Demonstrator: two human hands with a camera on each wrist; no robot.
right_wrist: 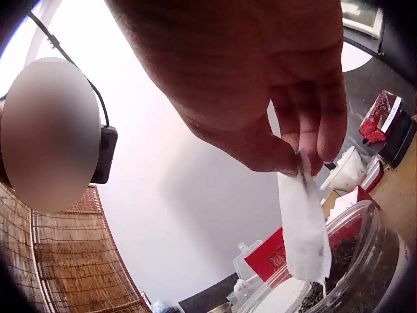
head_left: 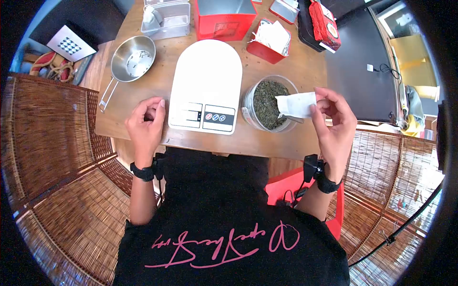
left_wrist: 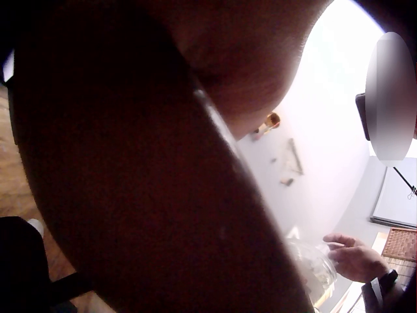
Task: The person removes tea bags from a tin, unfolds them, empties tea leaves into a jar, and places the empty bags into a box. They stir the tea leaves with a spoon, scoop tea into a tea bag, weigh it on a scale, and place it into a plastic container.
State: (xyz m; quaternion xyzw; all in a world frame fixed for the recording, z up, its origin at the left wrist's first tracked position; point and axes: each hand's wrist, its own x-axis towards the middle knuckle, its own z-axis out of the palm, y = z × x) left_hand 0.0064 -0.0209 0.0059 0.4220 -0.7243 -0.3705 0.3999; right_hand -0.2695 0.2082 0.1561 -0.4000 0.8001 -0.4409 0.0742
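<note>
My right hand pinches a white tea bag by one end, between thumb and fingers. The bag overlaps the right part of a clear round tub of dark dried tea leaves. Seen from the right wrist, the same tea bag hangs down from the fingertips beside the tub's rim. My left hand is at the table's near edge, left of a white kitchen scale, with its fingers loosely curled and nothing in them. The scale's platform bears nothing.
A steel pan with some dark bits inside stands at the left. Behind the scale are a clear plastic box holding a white bag and an open red tin. A red box of white tea bags stands behind the tub; a red packet lies farther right.
</note>
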